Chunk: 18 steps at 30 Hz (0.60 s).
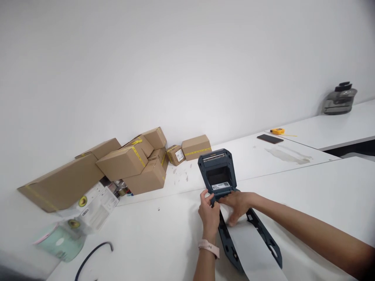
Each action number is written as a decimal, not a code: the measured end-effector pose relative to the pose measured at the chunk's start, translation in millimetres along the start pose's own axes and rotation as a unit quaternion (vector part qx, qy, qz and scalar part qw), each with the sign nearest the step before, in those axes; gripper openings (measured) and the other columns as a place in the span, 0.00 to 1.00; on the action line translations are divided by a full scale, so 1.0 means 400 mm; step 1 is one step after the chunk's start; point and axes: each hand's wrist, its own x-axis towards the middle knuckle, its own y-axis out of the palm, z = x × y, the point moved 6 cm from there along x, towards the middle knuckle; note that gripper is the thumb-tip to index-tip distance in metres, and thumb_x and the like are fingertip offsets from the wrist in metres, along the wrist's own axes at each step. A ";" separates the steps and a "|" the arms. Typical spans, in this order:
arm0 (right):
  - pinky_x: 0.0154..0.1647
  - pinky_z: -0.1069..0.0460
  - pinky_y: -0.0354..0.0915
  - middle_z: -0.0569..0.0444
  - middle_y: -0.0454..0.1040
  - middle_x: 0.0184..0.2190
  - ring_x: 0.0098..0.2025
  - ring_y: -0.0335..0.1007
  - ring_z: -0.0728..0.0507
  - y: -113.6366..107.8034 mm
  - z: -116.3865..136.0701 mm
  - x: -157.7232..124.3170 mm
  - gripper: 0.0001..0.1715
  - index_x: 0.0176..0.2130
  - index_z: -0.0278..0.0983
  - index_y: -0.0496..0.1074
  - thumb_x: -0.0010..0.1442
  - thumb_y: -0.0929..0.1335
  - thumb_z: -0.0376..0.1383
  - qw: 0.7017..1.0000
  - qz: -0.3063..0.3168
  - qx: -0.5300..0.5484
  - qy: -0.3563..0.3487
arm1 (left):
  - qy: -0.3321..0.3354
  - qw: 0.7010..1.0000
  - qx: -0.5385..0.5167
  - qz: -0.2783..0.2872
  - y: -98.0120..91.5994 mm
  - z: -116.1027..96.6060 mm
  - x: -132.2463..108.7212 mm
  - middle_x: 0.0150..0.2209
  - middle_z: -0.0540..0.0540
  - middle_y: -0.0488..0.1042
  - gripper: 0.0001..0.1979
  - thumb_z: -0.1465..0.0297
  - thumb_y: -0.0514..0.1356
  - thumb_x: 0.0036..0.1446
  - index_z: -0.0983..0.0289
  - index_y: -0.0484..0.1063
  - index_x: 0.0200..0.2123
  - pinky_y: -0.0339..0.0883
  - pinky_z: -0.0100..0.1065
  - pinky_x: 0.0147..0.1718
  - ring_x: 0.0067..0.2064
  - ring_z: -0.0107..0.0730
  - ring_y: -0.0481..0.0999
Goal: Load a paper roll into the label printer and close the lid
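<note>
A dark blue-grey label printer (265, 234) lies on the white table with its lid (217, 168) raised toward the wall. My left hand (209, 216), a pink band on its wrist, has its fingers curled over the printer's left edge by the hinge. Reaching in from the right, my right hand (238, 203) is inside the printer, its fingers and thumb around a white paper roll (225, 212). From that roll a wide white paper strip (253, 249) runs toward me over the front of the printer. The right hand hides part of the roll.
Several cardboard boxes (123, 166) are piled at the left by the wall. Nearer are a mint-green container (61, 242) and a black cable (90, 255). Farther right lie a phone (270, 138), a yellow tape measure (277, 131) and a grey jug (340, 101).
</note>
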 end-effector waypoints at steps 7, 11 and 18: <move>0.45 0.47 0.69 0.49 0.76 0.47 0.48 0.74 0.33 -0.030 0.017 -0.034 0.48 0.51 0.37 0.72 0.31 0.79 0.50 0.991 0.099 0.094 -0.004 | -0.025 0.999 -0.014 -0.030 -0.004 0.031 -0.015 0.65 0.61 0.64 0.29 0.71 0.60 0.52 0.59 0.60 0.58 0.66 0.33 0.53 0.54 0.38 0.77; 0.48 0.48 0.67 0.51 0.74 0.49 0.49 0.71 0.36 -0.107 0.021 -0.139 0.48 0.53 0.36 0.68 0.34 0.79 0.44 0.954 0.053 0.277 -0.102 | -0.036 0.998 -0.023 -0.037 -0.001 0.034 -0.018 0.65 0.63 0.63 0.32 0.69 0.61 0.52 0.61 0.58 0.60 0.67 0.33 0.51 0.54 0.40 0.77; 0.53 0.44 0.67 0.43 0.69 0.57 0.57 0.67 0.31 -0.221 -0.176 -0.341 0.53 0.62 0.43 0.59 0.43 0.78 0.49 0.841 -0.217 0.487 -0.097 | -0.040 0.998 -0.027 -0.041 0.003 0.038 -0.017 0.64 0.61 0.65 0.31 0.68 0.62 0.52 0.60 0.60 0.60 0.67 0.33 0.50 0.54 0.40 0.76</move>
